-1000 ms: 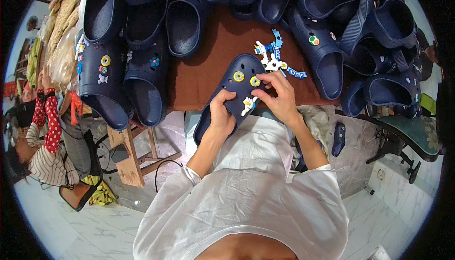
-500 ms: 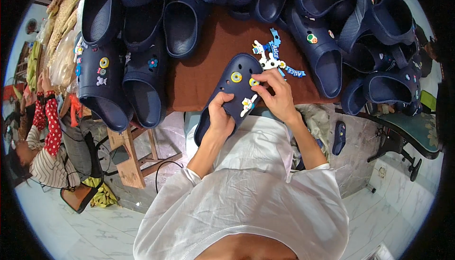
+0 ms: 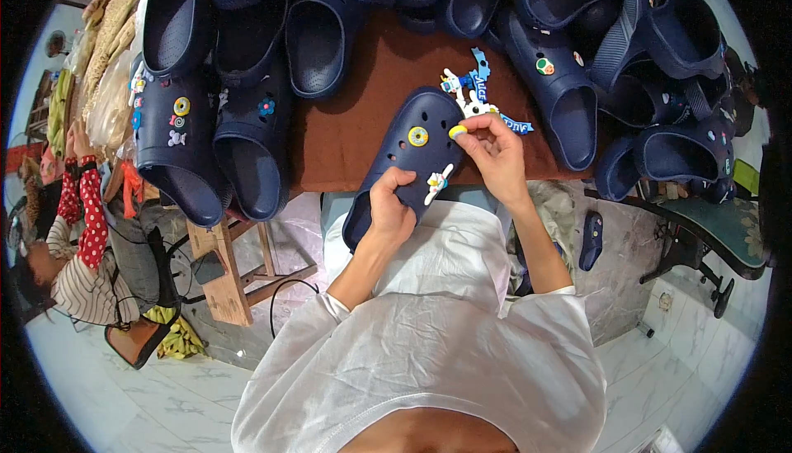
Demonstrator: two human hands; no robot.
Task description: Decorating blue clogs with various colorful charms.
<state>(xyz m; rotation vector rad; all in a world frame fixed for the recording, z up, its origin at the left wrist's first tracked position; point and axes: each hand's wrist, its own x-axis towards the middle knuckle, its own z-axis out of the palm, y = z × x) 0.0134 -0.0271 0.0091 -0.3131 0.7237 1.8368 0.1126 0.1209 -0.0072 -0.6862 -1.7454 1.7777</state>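
Note:
My left hand (image 3: 389, 209) grips a navy foam clog (image 3: 396, 152) by its side, thumb on the upper, toe pointing away from me. A round yellow doughnut charm (image 3: 418, 136) and a white character charm (image 3: 437, 182) sit on the upper, among several bare holes. Between thumb and fingertips my right hand (image 3: 495, 156) pinches a second yellow doughnut charm (image 3: 457, 132), tilted edge-on at the right side of the clog. Just beyond lie loose white and blue charms (image 3: 478, 94) on the brown cloth, partly hidden by the clog and my fingers.
Navy clogs (image 3: 549, 82) crowd the far and both sides of the brown-covered table (image 3: 371, 57), some bearing charms. A wooden stool (image 3: 219, 280) stands lower left, near a person in red polka-dot sleeves (image 3: 91, 214). One clog (image 3: 591, 240) lies on the floor at right.
The second doughnut charm, flat against the clog before, is now tilted and lifted at its edge in my right fingers. The clog has shifted slightly right and away from me.

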